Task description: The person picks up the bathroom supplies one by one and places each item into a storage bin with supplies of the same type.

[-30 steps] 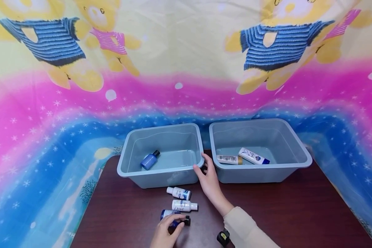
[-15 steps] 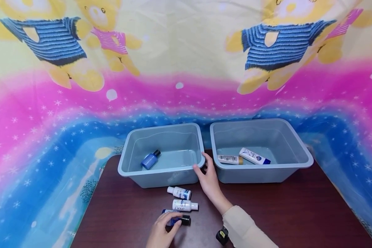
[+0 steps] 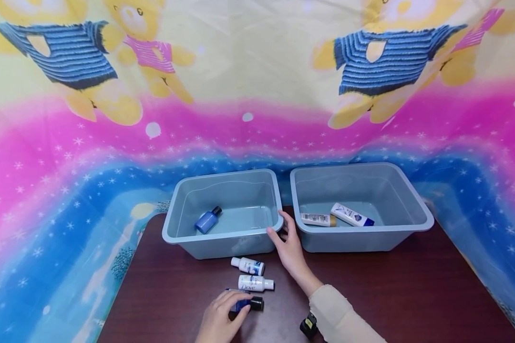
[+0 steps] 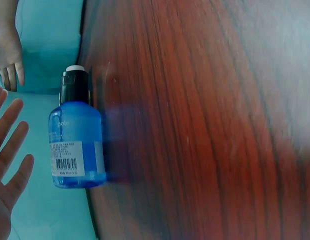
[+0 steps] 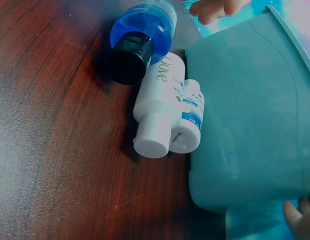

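My left hand [image 3: 221, 315] is over a blue bottle [image 3: 240, 306] with a black cap, lying on the table; the fingers hide part of it in the head view. The left wrist view shows that hand's spread fingers [image 4: 15, 135] apart from the bottle [image 4: 75, 145]. My right hand [image 3: 291, 248] grips the front right corner of the left grey-blue bin [image 3: 223, 240], thumb in front and fingers at the side rim. Beyond the blue bottle lie a white Dove bottle [image 3: 253, 283] and a smaller white bottle [image 3: 249, 267].
Inside the left bin lies another blue bottle [image 3: 208, 220]. A second bin [image 3: 356, 240] at right contains a white tube [image 3: 349, 215] and a gold-capped tube [image 3: 316, 219]. A black wrist device [image 3: 309, 326] sits by the right sleeve. A printed cloth [image 3: 240, 133] hangs behind the table.
My left hand has shifted slightly left and back over the blue bottle. The right hand keeps its place on the bin corner.
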The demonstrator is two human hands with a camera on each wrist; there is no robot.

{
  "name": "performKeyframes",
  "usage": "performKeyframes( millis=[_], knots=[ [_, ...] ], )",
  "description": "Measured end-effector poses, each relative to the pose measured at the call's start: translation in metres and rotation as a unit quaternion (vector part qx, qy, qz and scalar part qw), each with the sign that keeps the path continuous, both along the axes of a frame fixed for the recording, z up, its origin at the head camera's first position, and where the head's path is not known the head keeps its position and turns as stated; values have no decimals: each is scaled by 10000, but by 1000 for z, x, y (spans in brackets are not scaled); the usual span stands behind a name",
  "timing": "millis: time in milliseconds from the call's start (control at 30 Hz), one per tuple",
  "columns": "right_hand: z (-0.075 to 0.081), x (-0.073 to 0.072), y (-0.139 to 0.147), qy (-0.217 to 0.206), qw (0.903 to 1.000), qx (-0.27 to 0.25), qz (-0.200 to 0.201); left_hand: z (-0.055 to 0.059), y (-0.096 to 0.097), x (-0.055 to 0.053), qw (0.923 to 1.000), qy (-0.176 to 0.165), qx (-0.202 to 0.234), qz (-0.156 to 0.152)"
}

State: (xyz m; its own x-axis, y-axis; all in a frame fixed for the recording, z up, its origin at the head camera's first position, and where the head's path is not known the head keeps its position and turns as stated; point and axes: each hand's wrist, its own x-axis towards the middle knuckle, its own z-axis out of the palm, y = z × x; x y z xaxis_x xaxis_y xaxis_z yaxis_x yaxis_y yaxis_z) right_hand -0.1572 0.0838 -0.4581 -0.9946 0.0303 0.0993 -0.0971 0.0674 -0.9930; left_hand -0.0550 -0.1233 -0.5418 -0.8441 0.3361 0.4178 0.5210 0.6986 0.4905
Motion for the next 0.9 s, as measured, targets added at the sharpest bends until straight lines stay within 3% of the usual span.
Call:
performKeyframes(
  millis=[167,300,500,733,900],
  knots=[
    [-3,-2,1,53,9997,-214,43,-1,-5,-3,9971,362,-665,55],
    [-7,-3,1,101,9996,-247,33,-4,-9,-5,9949,485,-881,32],
    [-14,-6,2,203,9993,-313,-33,-6,-11,-9,9957,374,-842,-40],
    [-42,-17,2,304,9986,-418,-96,-9,-17,-15,9960,237,-830,-233],
    [-48,-18,1,403,9983,-342,-236,-11,-20,-20,9964,226,-737,-342]
  ],
)
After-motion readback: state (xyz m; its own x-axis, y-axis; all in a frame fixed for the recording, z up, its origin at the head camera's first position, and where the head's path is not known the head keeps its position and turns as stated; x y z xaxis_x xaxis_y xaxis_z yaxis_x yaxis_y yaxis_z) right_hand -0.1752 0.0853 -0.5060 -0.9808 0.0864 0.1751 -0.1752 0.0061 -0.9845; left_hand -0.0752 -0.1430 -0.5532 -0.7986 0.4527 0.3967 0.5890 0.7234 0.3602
